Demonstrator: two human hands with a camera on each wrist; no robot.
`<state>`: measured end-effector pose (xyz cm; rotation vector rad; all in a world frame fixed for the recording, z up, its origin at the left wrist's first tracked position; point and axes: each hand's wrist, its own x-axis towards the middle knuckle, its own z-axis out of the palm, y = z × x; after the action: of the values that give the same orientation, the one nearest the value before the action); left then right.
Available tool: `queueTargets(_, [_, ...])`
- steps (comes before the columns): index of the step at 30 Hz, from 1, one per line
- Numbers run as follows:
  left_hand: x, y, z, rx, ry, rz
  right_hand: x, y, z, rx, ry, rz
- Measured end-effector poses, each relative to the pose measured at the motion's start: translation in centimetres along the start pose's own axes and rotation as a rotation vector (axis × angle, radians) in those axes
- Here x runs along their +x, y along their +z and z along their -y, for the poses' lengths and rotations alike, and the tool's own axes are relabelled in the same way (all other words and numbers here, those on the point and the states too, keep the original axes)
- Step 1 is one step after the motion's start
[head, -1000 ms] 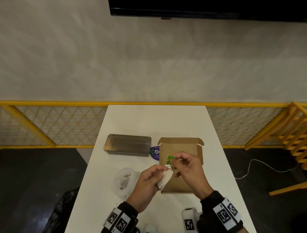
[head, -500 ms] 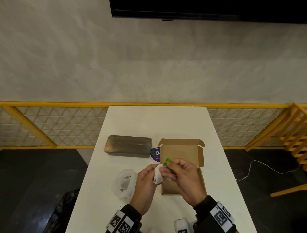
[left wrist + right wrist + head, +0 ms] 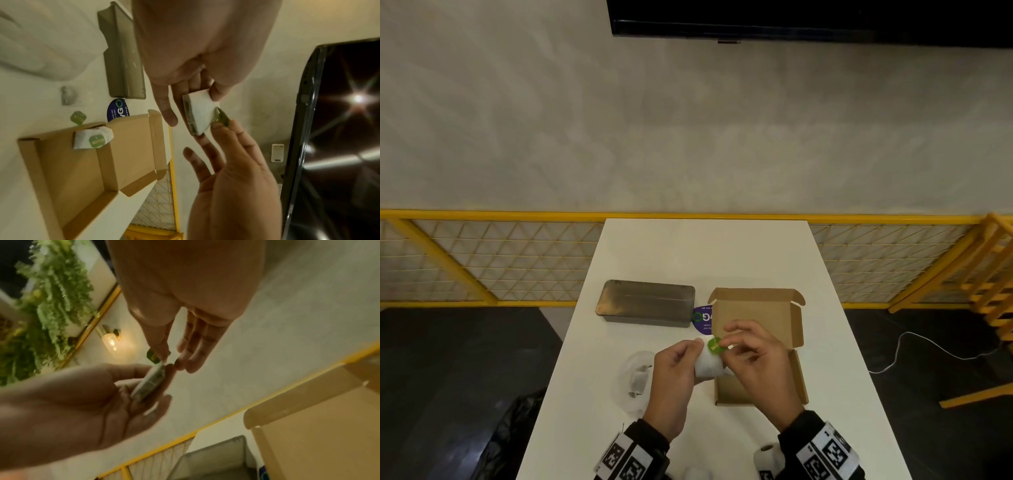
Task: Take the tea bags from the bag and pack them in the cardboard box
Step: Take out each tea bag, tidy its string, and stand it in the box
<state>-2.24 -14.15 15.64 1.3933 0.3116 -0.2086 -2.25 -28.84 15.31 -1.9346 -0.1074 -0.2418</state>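
Here the left hand (image 3: 677, 377) pinches a white tea bag (image 3: 708, 363) between thumb and fingers, above the table (image 3: 835, 394) and over the near-left corner of the cardboard box (image 3: 756, 317); the right hand (image 3: 758, 363) meets it from the other side, its thumb and forefinger nipping the green tag (image 3: 715, 344) at the bag's top edge, the other fingers held loosely spread; the left wrist view shows the same grip from below, the tea bag (image 3: 200, 112) edge-on between the left thumb and fingers, the tag (image 3: 223, 119) caught at the right fingertips (image 3: 216, 126); in the right wrist view the tea bag (image 3: 149, 382) appears as a thin slab in the left hand (image 3: 82, 402), blurred.

Below and beyond the hands the box lies open, lid flap raised on its far side; inside it, at a far corner, a second tea bag (image 3: 93, 138) with its own green tag rests on the cardboard floor; a loose green tag (image 3: 78, 117) lies on the table just outside the box wall.

Left of the left hand sits a clear plastic bag (image 3: 635, 380) holding at least one more tea bag; beyond the left hand lies a closed grey metal tin (image 3: 645, 305); between tin and box a purple round sticker (image 3: 702, 318) shows; near the right wrist stands a small white roll (image 3: 768, 457).
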Motion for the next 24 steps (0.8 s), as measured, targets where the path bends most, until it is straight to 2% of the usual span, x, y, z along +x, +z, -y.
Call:
queueTargets(2, [0.2, 0.0, -0.3, -0.098, -0.049, 0.045, -0.2, -0.1, -0.6, -0.142, -0.117, 0.036])
queueTargets(6, [0.3, 0.1, -0.4, -0.114, -0.047, 0.111, 0.0, -0.5, -1.1, -0.125, -0.137, 0.089])
queueTargets(8, [0.6, 0.2, -0.1, -0.085, -0.029, 0.098, 0.1, -0.6, -1.1, -0.031, -0.059, 0.1])
queueTargets(10, [0.9, 0.5, 0.2, -0.049, -0.013, 0.096, 0.8, -0.8, -1.4, 0.132, 0.112, 0.054])
queueTargets(12, [1.4, 0.6, 0.7, 0.026, 0.021, 0.121, 1.5, -1.2, -2.0, 0.23, 0.249, 0.097])
queueTargets(15, [2.3, 1.2, 1.9, 0.209, 0.057, 0.159, 2.4, -1.6, -3.5, 0.117, 0.288, 0.235])
queueTargets(20, [3.9, 2.0, 4.2, 0.433, 0.072, 0.217, 2.6, -2.3, -5.7, -0.033, 0.343, 0.332])
queueTargets(24, [4.5, 2.2, 5.8, 0.515, 0.049, 0.223, 2.3, -2.0, -7.2, 0.023, 0.395, 0.326])
